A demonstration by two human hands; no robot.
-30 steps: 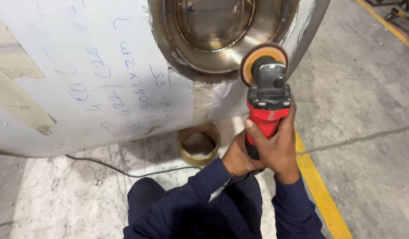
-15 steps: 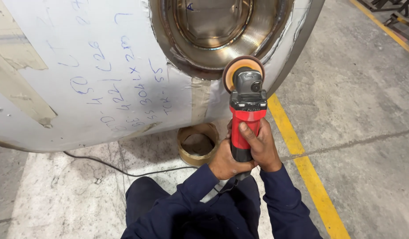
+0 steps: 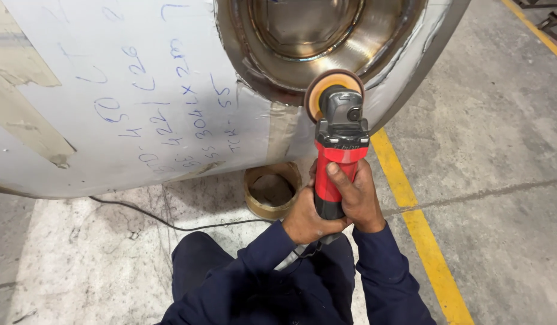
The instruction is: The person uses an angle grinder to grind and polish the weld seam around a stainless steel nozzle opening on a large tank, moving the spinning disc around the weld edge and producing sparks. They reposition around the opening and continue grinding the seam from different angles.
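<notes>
Both my hands are closed around the red angle grinder (image 3: 336, 171). My right hand (image 3: 358, 198) wraps the body from the right side, with the thumb lying along the red casing, and my left hand (image 3: 305, 218) holds the lower end from the left, just above where the cable leaves the tool. Each grip is fully closed on the grinder and nothing else is in my hands.

Above my hands, the grey head of the grinder carries an orange sanding disc (image 3: 326, 87). The disc presses on the lower rim of the round opening (image 3: 302, 36) in the big steel tank (image 3: 140, 90), on the dark, discoloured weld band. So I judge the step in hand is grinding or polishing this weld seam, and the disc is at the bottom part of the ring.

Left of the grinder, the tank is covered with white protective film with blue handwriting. Below and left of the grinder, a brass-coloured ring (image 3: 272, 189) sits on the concrete floor, and a black cable (image 3: 170, 221) runs along the floor. To the right of the grinder, a yellow line (image 3: 423, 241) crosses the floor.

I think the next move calls for steady, light pressure and slow travel along the seam, with both hands kept firm.
</notes>
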